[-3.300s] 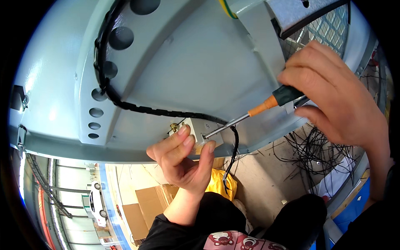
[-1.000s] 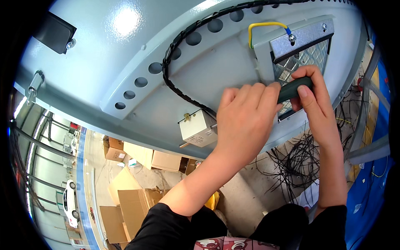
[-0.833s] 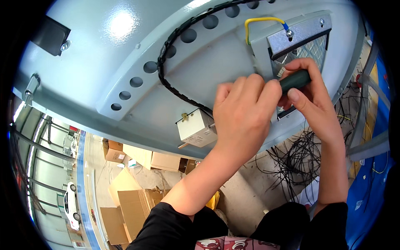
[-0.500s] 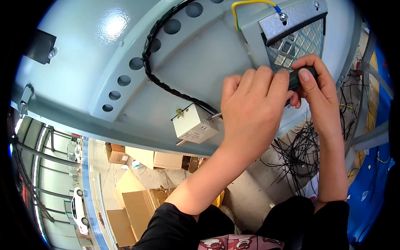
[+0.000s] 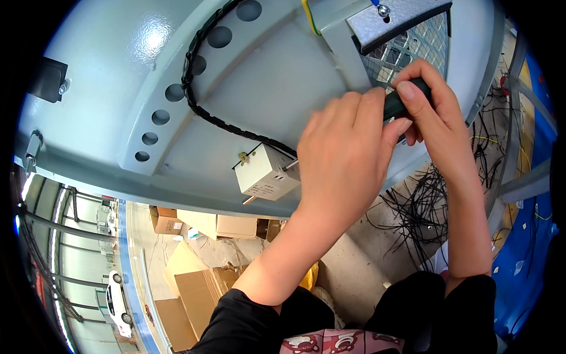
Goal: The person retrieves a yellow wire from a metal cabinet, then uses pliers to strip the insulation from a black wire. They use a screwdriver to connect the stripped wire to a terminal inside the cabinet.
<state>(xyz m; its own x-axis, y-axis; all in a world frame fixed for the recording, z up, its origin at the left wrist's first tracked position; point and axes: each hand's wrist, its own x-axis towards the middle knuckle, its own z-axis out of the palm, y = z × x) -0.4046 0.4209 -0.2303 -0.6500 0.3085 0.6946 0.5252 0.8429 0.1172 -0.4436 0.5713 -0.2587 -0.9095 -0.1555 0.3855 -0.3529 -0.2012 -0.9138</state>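
Note:
My right hand (image 5: 439, 112) is closed round the dark green handle (image 5: 398, 105) of a screwdriver. My left hand (image 5: 345, 156) is curled over the screwdriver's forward part, its thumb close to the handle; its palm side is hidden. Past the left hand, the metal shaft (image 5: 290, 166) reaches the side of a small white box (image 5: 266, 174), its tip against or just inside it. The box is fixed to a light grey-blue metal panel (image 5: 277, 82). A metal pin (image 5: 250, 200) juts from its lower end, and a brass-coloured screw (image 5: 243, 157) sits at its left side.
A black wrapped cable (image 5: 191, 100) runs down the panel behind the box, past a row of round holes. A mesh vent (image 5: 407, 53) and a yellow-green wire (image 5: 311, 17) are above. Below lie black wires (image 5: 421, 206) and cardboard boxes (image 5: 203, 292).
Both hands and the screwdriver have shifted a little left. The panel and white box also sit slightly farther left in view. The grip looks the same.

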